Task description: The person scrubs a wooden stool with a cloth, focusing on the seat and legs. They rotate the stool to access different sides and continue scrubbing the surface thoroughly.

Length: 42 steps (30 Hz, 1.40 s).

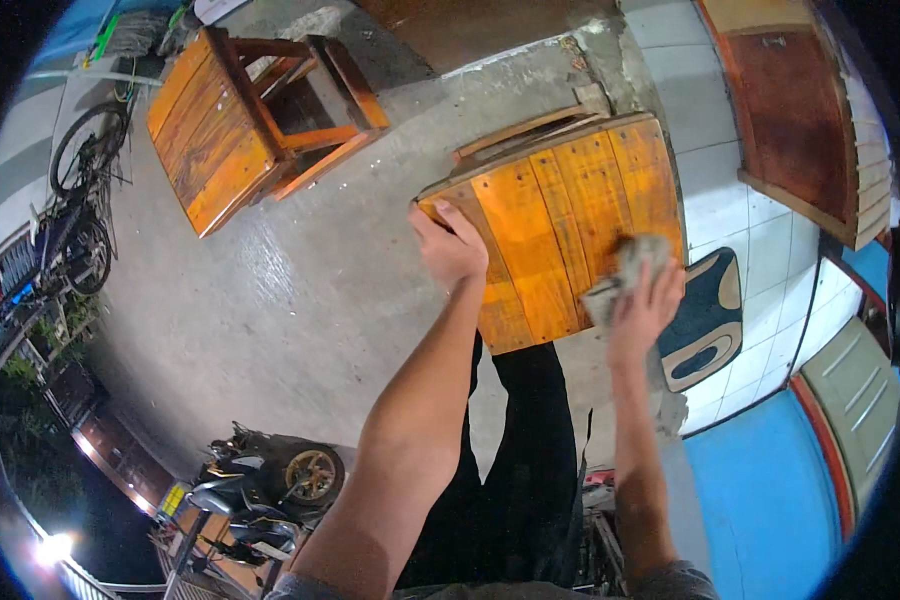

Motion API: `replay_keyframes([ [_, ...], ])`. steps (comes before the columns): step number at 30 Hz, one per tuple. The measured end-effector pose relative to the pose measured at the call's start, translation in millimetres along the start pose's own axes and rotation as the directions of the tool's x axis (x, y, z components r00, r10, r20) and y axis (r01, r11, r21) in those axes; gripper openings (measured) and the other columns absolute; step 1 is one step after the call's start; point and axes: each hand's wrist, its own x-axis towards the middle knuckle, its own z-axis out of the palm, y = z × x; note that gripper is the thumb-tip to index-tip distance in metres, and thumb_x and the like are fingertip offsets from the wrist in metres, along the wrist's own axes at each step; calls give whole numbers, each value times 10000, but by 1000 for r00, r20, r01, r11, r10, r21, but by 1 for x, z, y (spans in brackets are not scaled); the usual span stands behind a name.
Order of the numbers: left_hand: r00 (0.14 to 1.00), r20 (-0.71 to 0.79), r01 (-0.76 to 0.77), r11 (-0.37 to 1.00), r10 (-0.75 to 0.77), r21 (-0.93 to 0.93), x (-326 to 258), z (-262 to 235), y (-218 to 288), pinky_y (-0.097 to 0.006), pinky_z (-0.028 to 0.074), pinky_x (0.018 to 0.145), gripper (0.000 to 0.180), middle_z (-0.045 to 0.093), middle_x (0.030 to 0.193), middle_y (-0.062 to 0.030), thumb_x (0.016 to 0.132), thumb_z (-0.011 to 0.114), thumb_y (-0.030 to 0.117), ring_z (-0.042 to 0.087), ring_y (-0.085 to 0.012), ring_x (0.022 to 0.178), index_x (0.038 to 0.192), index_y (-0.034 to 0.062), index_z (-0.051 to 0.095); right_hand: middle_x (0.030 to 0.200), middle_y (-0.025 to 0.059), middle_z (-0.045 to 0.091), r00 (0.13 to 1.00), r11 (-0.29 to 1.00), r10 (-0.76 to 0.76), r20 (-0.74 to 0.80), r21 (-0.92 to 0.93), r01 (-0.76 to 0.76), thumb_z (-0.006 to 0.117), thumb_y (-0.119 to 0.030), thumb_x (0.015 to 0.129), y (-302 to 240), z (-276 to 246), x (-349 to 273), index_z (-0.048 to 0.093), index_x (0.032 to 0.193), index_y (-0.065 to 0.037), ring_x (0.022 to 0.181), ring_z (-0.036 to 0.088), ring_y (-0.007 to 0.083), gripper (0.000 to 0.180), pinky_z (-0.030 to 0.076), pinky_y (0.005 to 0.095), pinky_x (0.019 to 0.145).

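In front of me is a wooden stool [535, 235] with a glossy orange-brown plank top, tilted toward me. My left hand [452, 245] grips the stool's left edge, thumb on top and the other fingers curled over the side. A crumpled grey rag [642, 260] lies against the right part of the planks, held under my right hand [650, 312], whose fingers press on it. That hand is slightly blurred. Most of the stool's legs are hidden behind its top.
A second wooden stool [210, 130] lies tipped on the concrete floor [300, 290] at the far left. Right of me are a dark mat [705, 320], white tiles [770, 310] and a brown wooden door [795, 120]. Bicycles [85, 210] and a motorcycle [260, 485] stand at left.
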Motion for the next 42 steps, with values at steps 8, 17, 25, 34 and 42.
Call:
replay_keyframes([
  [8,993,-48,-111,991,108,-80,1,3,-4,-528,482,791,499,600,1113,-306,1009,405,406,593,-488,971,1320,18,438,1506,217,365,979,993,104,-176,-34,-112,573,-258,892,-72,16,98,428,1437,-55,1373,366,388,599,263,490,1134],
  [17,770,637,235,913,34,-333,47,-60,-61,-387,493,849,521,607,1166,-145,979,546,380,608,-248,988,1373,57,431,1390,215,462,975,894,-218,-41,392,217,623,-109,850,-123,13,91,510,1354,-59,1240,469,381,518,386,483,1007],
  [25,961,-245,-111,989,132,99,269,-197,-173,-471,275,1133,928,300,1487,-284,855,709,403,368,-387,1334,1475,-83,219,1103,143,642,782,100,-164,601,799,-593,622,-192,890,-332,31,193,505,1330,49,1001,592,236,515,452,342,894],
  [34,842,466,485,759,-272,-434,492,-269,-225,-381,430,991,926,529,1320,-195,856,627,627,530,-257,1169,1349,-132,431,1206,197,591,748,551,-377,547,781,-293,790,-459,749,-547,100,253,361,1418,7,1086,592,337,921,459,420,944],
  [42,934,53,340,836,-352,-431,459,-193,-181,-340,511,786,643,673,973,-114,753,824,463,625,-194,889,1004,-106,661,1419,195,454,535,537,-445,718,692,-482,882,-486,617,-520,83,316,327,1448,21,1327,437,289,1121,359,362,1108],
])
